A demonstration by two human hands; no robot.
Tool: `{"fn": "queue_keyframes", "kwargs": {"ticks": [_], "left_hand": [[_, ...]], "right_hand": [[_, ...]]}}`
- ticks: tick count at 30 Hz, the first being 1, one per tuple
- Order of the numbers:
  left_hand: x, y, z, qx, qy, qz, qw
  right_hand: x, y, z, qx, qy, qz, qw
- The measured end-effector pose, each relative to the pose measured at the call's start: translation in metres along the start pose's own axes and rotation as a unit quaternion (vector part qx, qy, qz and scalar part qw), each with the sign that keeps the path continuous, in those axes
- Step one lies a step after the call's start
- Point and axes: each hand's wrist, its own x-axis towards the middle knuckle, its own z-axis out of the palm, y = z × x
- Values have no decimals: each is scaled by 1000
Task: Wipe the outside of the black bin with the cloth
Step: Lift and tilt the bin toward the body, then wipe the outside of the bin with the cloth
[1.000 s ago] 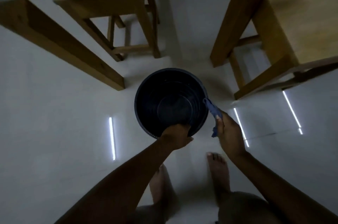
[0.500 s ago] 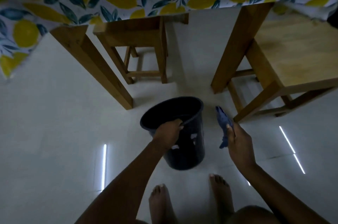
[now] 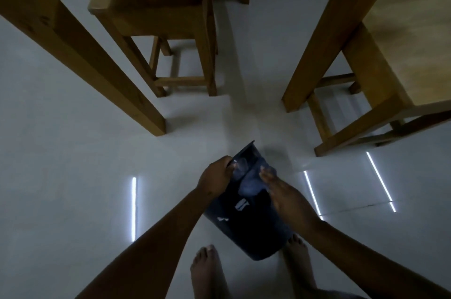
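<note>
The black bin [image 3: 246, 228] is lifted off the floor and tipped, its mouth facing away from me and its base toward my feet. My left hand [image 3: 214, 179] grips the bin's rim on the left. My right hand [image 3: 280, 191] presses the blue cloth [image 3: 251, 183] flat against the bin's upper outer wall, near the rim. Small white label marks show on the wall below the cloth.
White tiled floor with bright light reflections. A thick wooden table leg [image 3: 92, 72] stands at the left, a wooden stool [image 3: 170, 30] behind it, and a second wooden stool [image 3: 380, 67] at the right. My bare feet [image 3: 207, 272] are below the bin.
The bin went from standing on the floor to lifted and tipped toward me. My right hand moved from beside the bin onto its outer wall with the cloth.
</note>
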Motion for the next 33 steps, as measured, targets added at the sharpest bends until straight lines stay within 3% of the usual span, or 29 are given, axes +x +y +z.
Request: {"fn": "queue_keyframes", "kwargs": {"ticks": [3,7,14,17,20,24,26,31,33], "left_hand": [[4,-4,7,42,17,28,999],[16,-10,12,70,47,46,995],[10,-24,12,67,53,50,995],[5,-34,10,63,53,39,996],[5,-36,10,63,61,42,995],[13,-29,13,62,52,40,996],[12,-29,13,64,48,42,996],[17,-30,12,62,46,40,996],[24,-24,14,64,55,47,995]], "right_hand": [[0,10,21,-23,-86,-27,996],[20,-3,33,-77,11,-17,997],[28,24,50,5,23,62,998],[-6,21,66,-36,7,5,999],[18,15,71,-66,30,-61,996],[61,19,48,85,80,73,990],[33,25,52,64,68,91,991],[22,20,70,-57,48,-31,997],[54,21,57,9,51,6,999]]}}
